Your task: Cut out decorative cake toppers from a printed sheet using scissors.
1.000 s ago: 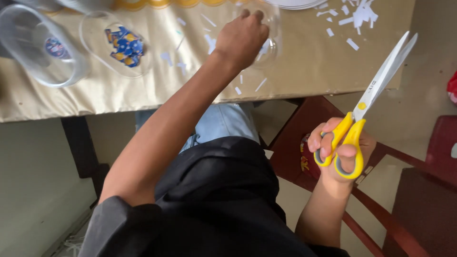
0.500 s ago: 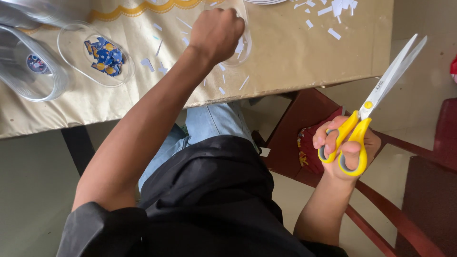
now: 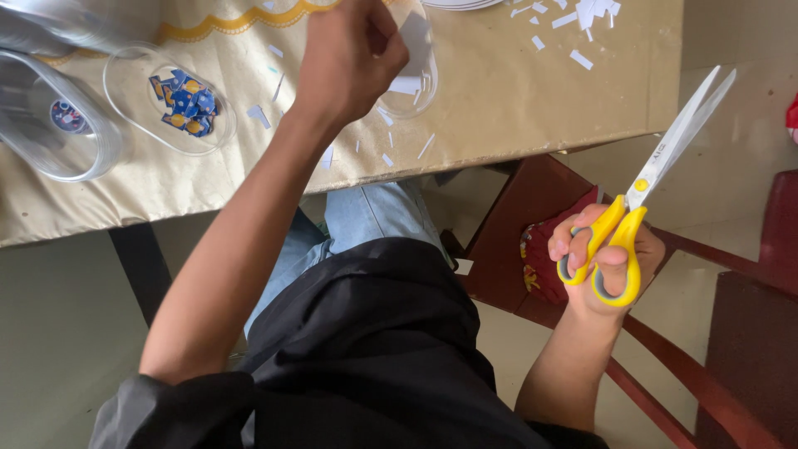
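Note:
My left hand (image 3: 349,58) reaches over the tan table (image 3: 515,108), its fingers curled around the rim of a clear plastic container (image 3: 413,71) that holds white paper scraps. Exactly what the fingertips pinch is hidden. My right hand (image 3: 607,266) hangs beside the table's edge, over a dark red chair (image 3: 515,216). It holds yellow-handled scissors (image 3: 665,158) with fingers through the loops. The blades are slightly apart and point up to the right.
A clear oval dish (image 3: 170,100) with blue and yellow pieces lies left of my hand, and a larger clear tub (image 3: 54,116) sits further left. White paper scraps (image 3: 573,21) litter the tabletop. More dark red furniture (image 3: 748,349) stands at the right.
My left hand has curled and turned at the clear container, drawing slightly towards me. The right hand with the scissors has stayed almost still.

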